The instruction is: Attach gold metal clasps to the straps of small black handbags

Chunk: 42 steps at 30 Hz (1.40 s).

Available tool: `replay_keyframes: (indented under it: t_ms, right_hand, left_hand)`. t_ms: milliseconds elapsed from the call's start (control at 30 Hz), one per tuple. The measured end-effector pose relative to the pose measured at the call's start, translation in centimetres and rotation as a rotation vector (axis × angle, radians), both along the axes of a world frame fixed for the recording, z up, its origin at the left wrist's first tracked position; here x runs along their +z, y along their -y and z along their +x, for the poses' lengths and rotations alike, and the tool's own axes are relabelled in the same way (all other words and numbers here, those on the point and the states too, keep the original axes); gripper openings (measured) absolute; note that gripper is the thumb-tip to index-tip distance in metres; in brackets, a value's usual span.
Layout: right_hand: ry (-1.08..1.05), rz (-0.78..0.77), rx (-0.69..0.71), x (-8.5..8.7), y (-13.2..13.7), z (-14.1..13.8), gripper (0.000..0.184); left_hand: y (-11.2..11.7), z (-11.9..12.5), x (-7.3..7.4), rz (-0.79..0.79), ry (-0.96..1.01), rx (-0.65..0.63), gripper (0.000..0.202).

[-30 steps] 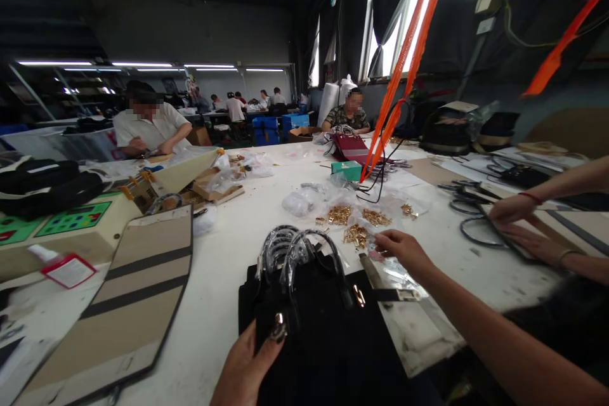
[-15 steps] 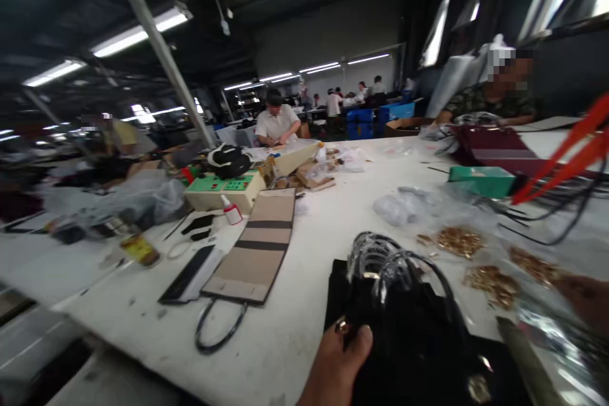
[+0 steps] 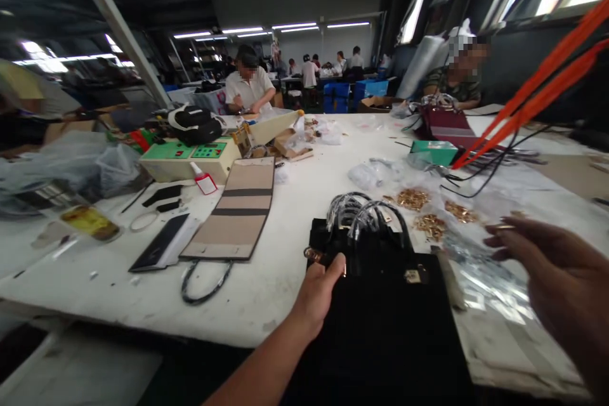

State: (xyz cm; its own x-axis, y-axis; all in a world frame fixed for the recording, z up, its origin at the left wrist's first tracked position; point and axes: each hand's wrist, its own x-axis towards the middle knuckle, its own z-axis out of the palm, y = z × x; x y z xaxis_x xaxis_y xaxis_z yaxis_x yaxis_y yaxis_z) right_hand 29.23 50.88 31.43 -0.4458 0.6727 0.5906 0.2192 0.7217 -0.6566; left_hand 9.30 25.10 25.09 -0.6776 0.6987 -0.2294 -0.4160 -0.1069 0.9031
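A black handbag (image 3: pixel 380 323) stands in front of me, with plastic-wrapped handles (image 3: pixel 349 212) folded at its top and a gold metal plate (image 3: pixel 412 276) on its right side. My left hand (image 3: pixel 320 295) grips its upper left edge, thumb on the near face, beside a gold metal fitting (image 3: pixel 314 255). To the right of the bag, my right hand (image 3: pixel 547 260) is raised over clear plastic (image 3: pixel 495 285). Its fingers pinch a small gold-coloured metal piece (image 3: pixel 504 226), partly hidden. Piles of gold metal fittings (image 3: pixel 431 226) lie between that hand and the bag's handles.
A flat beige panel (image 3: pixel 242 209) with one handle lies left on the white table (image 3: pixel 266 304). Behind it are a glue bottle (image 3: pixel 204 181) and a green-topped machine (image 3: pixel 190 158). Orange straps (image 3: pixel 528 95) hang at right, near a green box (image 3: pixel 432 152). Co-workers sit beyond.
My view has swung right and down. The handbag now stands more upright, still in my left hand. My right hand has come up from the fittings into fuller view.
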Motion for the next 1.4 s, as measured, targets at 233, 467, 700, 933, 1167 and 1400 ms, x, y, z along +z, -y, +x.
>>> replay_keyframes:
  t_ms: [233,467,700,933,1167,1400]
  right_hand:
    - [0.105,-0.338,0.767,-2.8,17.5,-3.0,0.022]
    - [0.118,-0.394,0.539,-3.7,11.4,-4.8,0.032]
    - [0.014,-0.303,0.303,-4.2,7.7,-4.8,0.028]
    - [0.093,-0.301,0.36,-4.0,6.4,-4.4,0.041]
    - [0.26,-0.16,0.433,-4.0,6.8,-4.1,0.022]
    - [0.29,-0.013,0.462,-4.3,5.7,-4.1,0.017]
  left_hand:
    - [0.3,0.1,0.7,-0.025,0.02,0.018,0.052]
    - [0.9,0.6,2.3,0.2,0.253,-0.173,0.043]
    - [0.5,0.3,2.0,0.232,0.48,-0.261,0.041]
    - [0.2,-0.3,1.7,0.243,0.581,-0.345,0.043]
    - [-0.3,0.0,1.1,0.218,0.576,-0.262,0.046]
    - [-0.4,0.1,1.1,0.21,0.587,-0.238,0.044]
